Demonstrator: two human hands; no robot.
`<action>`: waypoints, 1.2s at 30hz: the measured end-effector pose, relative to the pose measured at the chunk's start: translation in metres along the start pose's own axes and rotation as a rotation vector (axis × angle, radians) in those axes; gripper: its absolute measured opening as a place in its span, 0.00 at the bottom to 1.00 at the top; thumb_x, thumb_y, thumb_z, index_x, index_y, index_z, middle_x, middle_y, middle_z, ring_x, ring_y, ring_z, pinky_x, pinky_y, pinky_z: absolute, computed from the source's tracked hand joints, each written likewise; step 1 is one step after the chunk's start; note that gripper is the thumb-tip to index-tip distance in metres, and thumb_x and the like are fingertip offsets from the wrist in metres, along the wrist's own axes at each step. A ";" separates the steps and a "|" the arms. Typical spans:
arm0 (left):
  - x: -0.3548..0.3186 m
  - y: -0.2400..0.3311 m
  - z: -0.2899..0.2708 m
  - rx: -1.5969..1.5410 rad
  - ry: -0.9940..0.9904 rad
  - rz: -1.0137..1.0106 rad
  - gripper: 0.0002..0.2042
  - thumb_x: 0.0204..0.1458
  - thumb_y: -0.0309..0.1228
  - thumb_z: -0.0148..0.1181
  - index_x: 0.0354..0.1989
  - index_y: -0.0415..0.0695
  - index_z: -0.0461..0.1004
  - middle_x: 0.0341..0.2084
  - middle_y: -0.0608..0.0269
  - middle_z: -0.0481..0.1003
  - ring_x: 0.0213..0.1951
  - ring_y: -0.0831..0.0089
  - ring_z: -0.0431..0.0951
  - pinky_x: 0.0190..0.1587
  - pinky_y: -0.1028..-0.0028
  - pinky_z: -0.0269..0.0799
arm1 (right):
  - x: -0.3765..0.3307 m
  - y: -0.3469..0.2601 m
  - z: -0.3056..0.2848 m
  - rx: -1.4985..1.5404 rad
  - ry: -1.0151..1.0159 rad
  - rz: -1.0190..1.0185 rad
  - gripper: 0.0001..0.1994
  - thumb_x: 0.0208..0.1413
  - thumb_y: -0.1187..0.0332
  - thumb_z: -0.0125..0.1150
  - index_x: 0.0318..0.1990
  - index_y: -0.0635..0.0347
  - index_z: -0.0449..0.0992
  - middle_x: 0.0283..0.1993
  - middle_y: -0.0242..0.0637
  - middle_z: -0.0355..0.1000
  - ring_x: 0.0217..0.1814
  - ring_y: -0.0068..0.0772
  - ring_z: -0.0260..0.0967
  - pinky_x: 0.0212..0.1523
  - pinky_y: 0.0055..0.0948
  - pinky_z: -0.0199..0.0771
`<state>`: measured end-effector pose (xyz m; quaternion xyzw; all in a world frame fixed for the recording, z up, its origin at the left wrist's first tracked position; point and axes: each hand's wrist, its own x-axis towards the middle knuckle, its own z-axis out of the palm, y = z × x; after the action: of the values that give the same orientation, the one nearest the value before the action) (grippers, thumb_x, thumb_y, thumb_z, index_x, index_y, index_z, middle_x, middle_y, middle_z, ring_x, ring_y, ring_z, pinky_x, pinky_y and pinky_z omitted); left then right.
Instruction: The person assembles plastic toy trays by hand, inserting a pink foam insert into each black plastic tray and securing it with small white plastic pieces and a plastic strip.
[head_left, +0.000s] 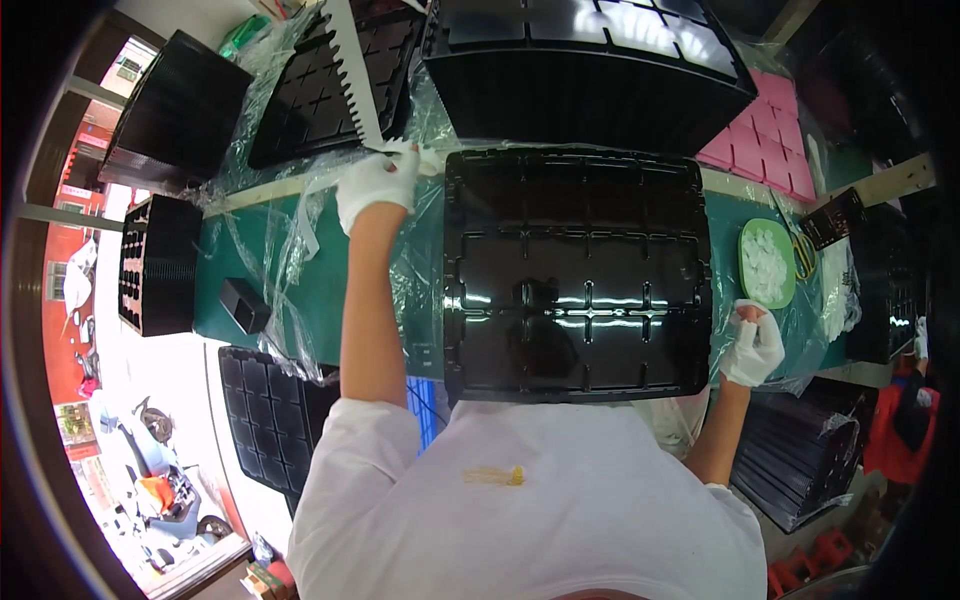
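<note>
Tray (577,270) separates left grip (376,190), touching toothed strip (353,80), from right grip (753,350), beside green bowl (789,275) (both closures unclear)

Cropped, covered, blurred
The top edge crops the toothed white strip (354,80) and black tray stack (590,95), which partly hides the pink stack (778,140). The large black tray (577,265) covers part of the tabletop (235,238). Whether the left grip (378,188) pinches the strip, or the right grip (752,348) holds anything, cannot be told; white pieces (765,265) blur together.
</note>
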<state>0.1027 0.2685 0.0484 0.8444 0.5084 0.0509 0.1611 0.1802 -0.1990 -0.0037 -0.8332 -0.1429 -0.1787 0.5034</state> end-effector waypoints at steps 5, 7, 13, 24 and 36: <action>0.005 0.003 0.039 0.033 -0.079 -0.002 0.26 0.49 0.61 0.55 0.38 0.50 0.83 0.37 0.53 0.82 0.44 0.55 0.81 0.48 0.61 0.76 | -0.002 -0.030 0.010 0.231 0.084 -0.008 0.10 0.58 0.71 0.55 0.31 0.70 0.76 0.29 0.38 0.75 0.26 0.23 0.68 0.30 0.22 0.66; 0.007 0.006 0.045 -0.036 -0.024 -0.032 0.26 0.49 0.60 0.55 0.39 0.50 0.84 0.37 0.53 0.82 0.43 0.55 0.81 0.48 0.61 0.76 | -0.003 -0.050 0.017 0.192 0.022 -0.090 0.10 0.59 0.70 0.56 0.30 0.69 0.76 0.28 0.39 0.74 0.25 0.24 0.67 0.28 0.22 0.64; 0.004 0.009 0.053 -0.152 0.024 -0.027 0.25 0.48 0.58 0.58 0.42 0.50 0.83 0.37 0.52 0.82 0.43 0.56 0.82 0.48 0.64 0.75 | -0.010 -0.076 0.025 0.274 -0.129 -0.169 0.13 0.58 0.65 0.60 0.27 0.67 0.75 0.25 0.39 0.71 0.24 0.29 0.65 0.25 0.24 0.62; 0.010 -0.031 0.064 -0.652 0.476 -0.101 0.30 0.43 0.41 0.73 0.55 0.46 0.71 0.37 0.57 0.79 0.37 0.65 0.79 0.46 0.68 0.72 | -0.012 -0.084 0.026 0.378 -0.147 -0.142 0.17 0.59 0.60 0.60 0.26 0.67 0.75 0.24 0.38 0.71 0.25 0.31 0.64 0.27 0.26 0.61; 0.084 -0.081 0.051 -0.593 0.287 0.317 0.16 0.60 0.35 0.52 0.50 0.38 0.76 0.45 0.56 0.79 0.47 0.69 0.78 0.54 0.73 0.68 | 0.005 -0.087 0.025 0.298 -0.337 -0.377 0.04 0.40 0.74 0.65 0.24 0.56 0.74 0.29 0.34 0.77 0.23 0.40 0.67 0.27 0.34 0.68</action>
<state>0.0869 0.3659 -0.0323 0.8134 0.3518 0.3387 0.3160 0.1517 -0.1370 0.0564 -0.7268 -0.4015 -0.1054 0.5473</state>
